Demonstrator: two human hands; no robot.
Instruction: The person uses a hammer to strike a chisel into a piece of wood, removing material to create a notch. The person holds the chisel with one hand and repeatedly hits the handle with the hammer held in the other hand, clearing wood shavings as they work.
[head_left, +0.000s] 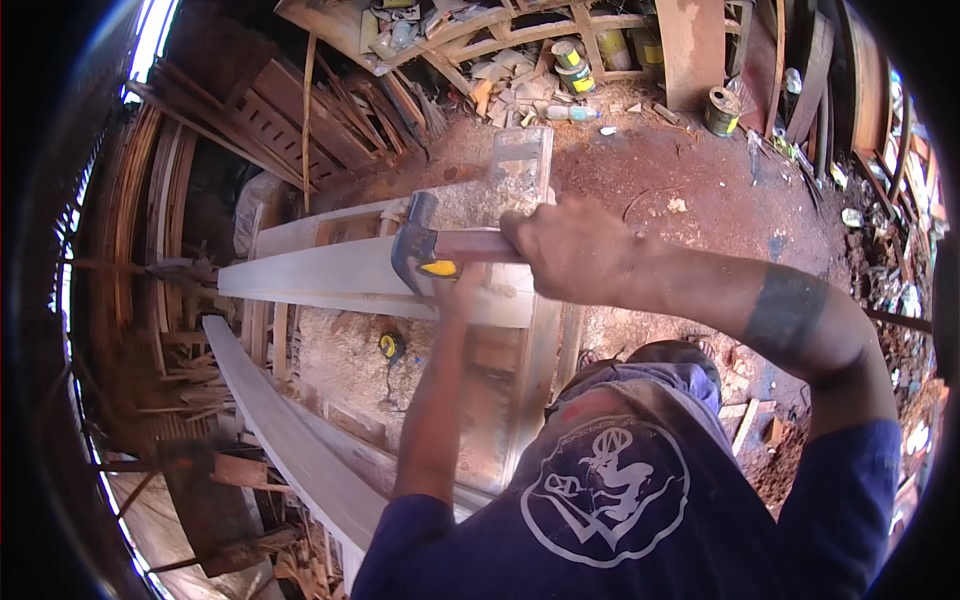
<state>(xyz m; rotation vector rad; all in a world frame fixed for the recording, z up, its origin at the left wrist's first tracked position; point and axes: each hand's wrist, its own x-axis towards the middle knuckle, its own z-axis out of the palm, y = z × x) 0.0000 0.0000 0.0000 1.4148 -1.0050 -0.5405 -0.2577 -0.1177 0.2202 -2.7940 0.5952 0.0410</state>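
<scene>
My right hand (pixel 575 245) grips the reddish-brown handle of a hammer (pixel 480 245), raised close to the view with its dark head pointing left. Behind that head, my left hand (pixel 458 288) is closed against a long pale plank (pixel 330 270). A yellow patch shows at its fingers, probably part of a small hand tool, but the hammer covers most of it. The plank lies across a wooden frame bench (pixel 540 350), its narrow end toward the left. Below the plank, a yellow and black tape measure (pixel 391 347) rests on sawdust.
A second long, curved plank (pixel 290 430) slants at lower left. Boards and slatted panels (pixel 300 120) lean at the back left. Paint tins (pixel 573 65), an open tin (pixel 722 110), a plastic bottle (pixel 575 113) and wood scraps (pixel 510 75) lie farther off. Litter lines the right side.
</scene>
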